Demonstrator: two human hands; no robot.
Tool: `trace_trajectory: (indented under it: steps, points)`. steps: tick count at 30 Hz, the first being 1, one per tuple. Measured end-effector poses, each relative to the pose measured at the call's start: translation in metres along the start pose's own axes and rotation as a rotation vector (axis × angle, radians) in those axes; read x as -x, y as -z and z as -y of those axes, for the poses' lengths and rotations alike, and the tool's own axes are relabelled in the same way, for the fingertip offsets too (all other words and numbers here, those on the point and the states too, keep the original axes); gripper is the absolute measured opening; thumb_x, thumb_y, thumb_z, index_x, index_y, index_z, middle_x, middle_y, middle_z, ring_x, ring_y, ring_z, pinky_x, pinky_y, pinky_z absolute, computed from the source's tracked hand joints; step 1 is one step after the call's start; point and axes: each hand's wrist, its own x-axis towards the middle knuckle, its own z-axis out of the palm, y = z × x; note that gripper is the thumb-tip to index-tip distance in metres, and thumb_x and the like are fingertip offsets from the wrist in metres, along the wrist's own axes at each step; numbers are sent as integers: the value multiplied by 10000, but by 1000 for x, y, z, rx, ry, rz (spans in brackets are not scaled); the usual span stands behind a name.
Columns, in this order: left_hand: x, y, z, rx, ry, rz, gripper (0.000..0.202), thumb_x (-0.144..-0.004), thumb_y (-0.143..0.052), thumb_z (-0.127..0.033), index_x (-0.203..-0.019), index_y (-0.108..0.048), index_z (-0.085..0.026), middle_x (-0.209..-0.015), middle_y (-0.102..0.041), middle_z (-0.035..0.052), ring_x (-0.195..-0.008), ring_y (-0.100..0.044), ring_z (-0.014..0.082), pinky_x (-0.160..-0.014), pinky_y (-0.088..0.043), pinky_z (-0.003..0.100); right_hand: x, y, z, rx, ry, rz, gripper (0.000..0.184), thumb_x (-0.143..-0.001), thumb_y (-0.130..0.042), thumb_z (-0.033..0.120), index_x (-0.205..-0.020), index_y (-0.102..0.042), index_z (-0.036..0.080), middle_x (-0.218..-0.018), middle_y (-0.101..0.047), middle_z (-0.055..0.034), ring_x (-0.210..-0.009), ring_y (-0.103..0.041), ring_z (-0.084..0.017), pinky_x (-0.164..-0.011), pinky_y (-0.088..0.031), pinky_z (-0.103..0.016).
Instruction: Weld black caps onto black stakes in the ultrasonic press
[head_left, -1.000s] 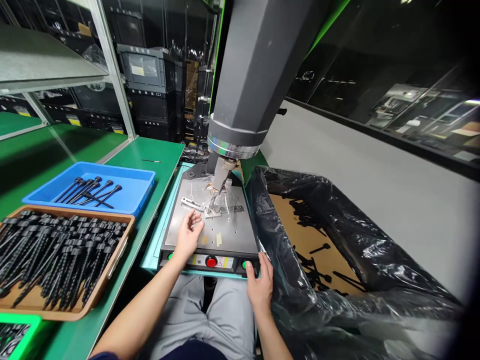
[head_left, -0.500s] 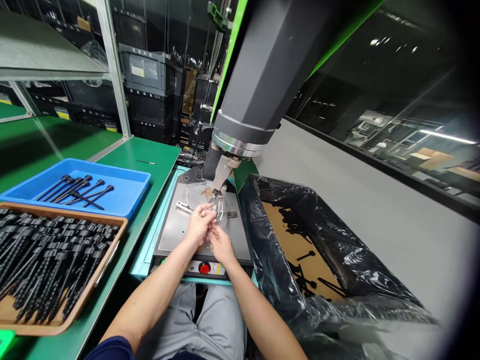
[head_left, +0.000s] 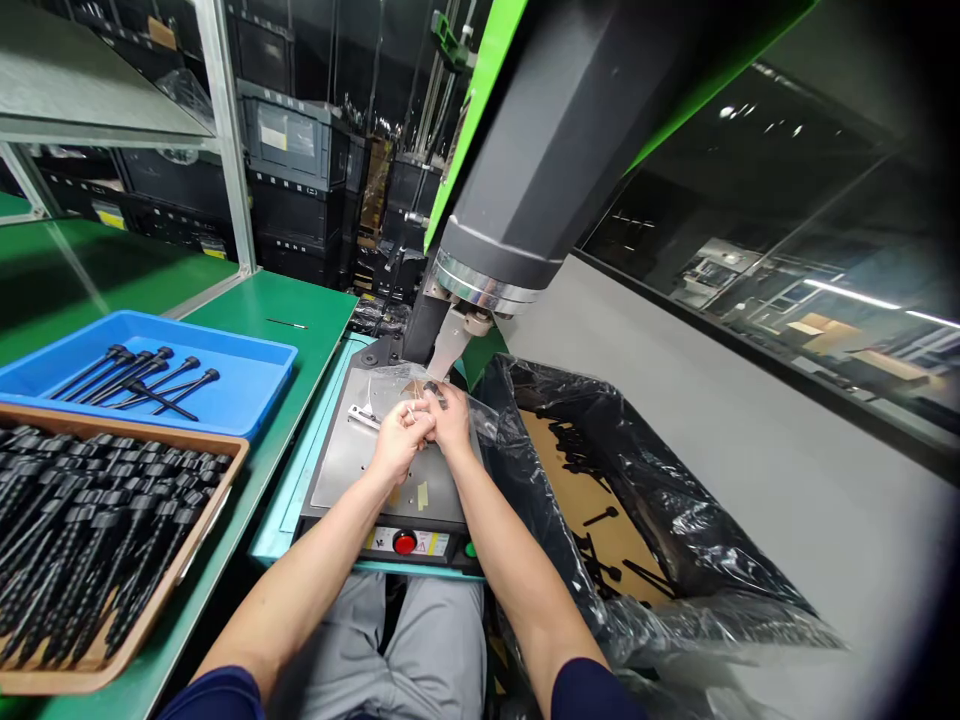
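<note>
Both my hands meet on the metal plate of a press machine, just under its pointed horn. My left hand is closed in a pinch on a small clear plastic bag lying beneath the horn. My right hand is closed beside it, fingers on a small black part at the bag. What the bag contains is hard to make out. The machine's big grey head hangs above the hands.
A red button and a green one sit on the machine's front. On the green bench to the left stand a blue tray with a few black rods and a brown tray full of them. A black-lined carton stands at right.
My right hand left the green button and came up onto the plate. Both hands moved forward under the horn and closed on the bag and part.
</note>
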Motion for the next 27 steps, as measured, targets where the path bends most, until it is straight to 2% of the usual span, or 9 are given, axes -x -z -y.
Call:
trace_trajectory:
  steps: [4, 10, 14, 18, 20, 24, 27]
  points:
    - [-5, 1, -3, 39, -16, -19, 480, -600, -802, -340, -976, -587, -134, -661, -591, -20, -507, -534, 70, -410, -300, 163, -10, -1, 3, -28, -54, 8, 301, -806, -596, 381, -982, -696, 157, -1036, -666, -97, -1009, -589, -251, -954, -437, -411]
    - [-11, 6, -9, 120, -20, -93, 479, -594, -807, -326, -968, -573, -141, -621, -554, -41, -501, -518, 65, -420, -304, 162, 2, 9, 15, -59, -68, -38, 323, -792, -626, 406, -957, -682, 134, -1076, -647, -128, -1065, -575, -269, -948, -433, -410]
    - [-9, 14, -1, 117, -14, -124, 490, -587, -814, -337, -967, -574, -143, -621, -552, -45, -508, -513, 62, -435, -305, 166, 33, 24, 19, -217, -198, 14, 342, -735, -684, 455, -911, -660, 163, -1079, -663, -111, -1053, -585, -267, -876, -478, -387]
    - [1, 24, 12, 18, 4, -148, 476, -610, -804, -345, -974, -585, -132, -644, -562, -37, -516, -525, 65, -440, -312, 171, 79, 46, 20, -532, -377, 232, 392, -715, -737, 480, -912, -598, 171, -903, -700, -75, -834, -670, -226, -713, -512, -326]
    - [7, 30, 17, -33, 32, -147, 472, -625, -792, -356, -989, -593, -131, -687, -586, -20, -536, -546, 70, -446, -331, 170, 99, 57, 21, -604, -441, 306, 392, -718, -752, 473, -912, -582, 178, -850, -703, -59, -771, -687, -217, -660, -512, -305]
    - [25, 48, 26, -117, 121, -194, 473, -655, -764, -398, -1016, -606, -135, -828, -641, 33, -611, -600, 88, -483, -404, 180, 122, 77, 19, -556, -360, 222, 459, -682, -800, 404, -1042, -627, 178, -944, -712, -76, -872, -682, -221, -761, -537, -330]
    - [48, 61, 38, -214, 124, -371, 428, -692, -729, -410, -1000, -615, -136, -876, -643, 44, -652, -616, 101, -501, -428, 193, 129, 85, 19, -467, -250, 143, 439, -715, -781, 362, -1097, -653, 191, -986, -703, -74, -865, -672, -205, -801, -540, -338]
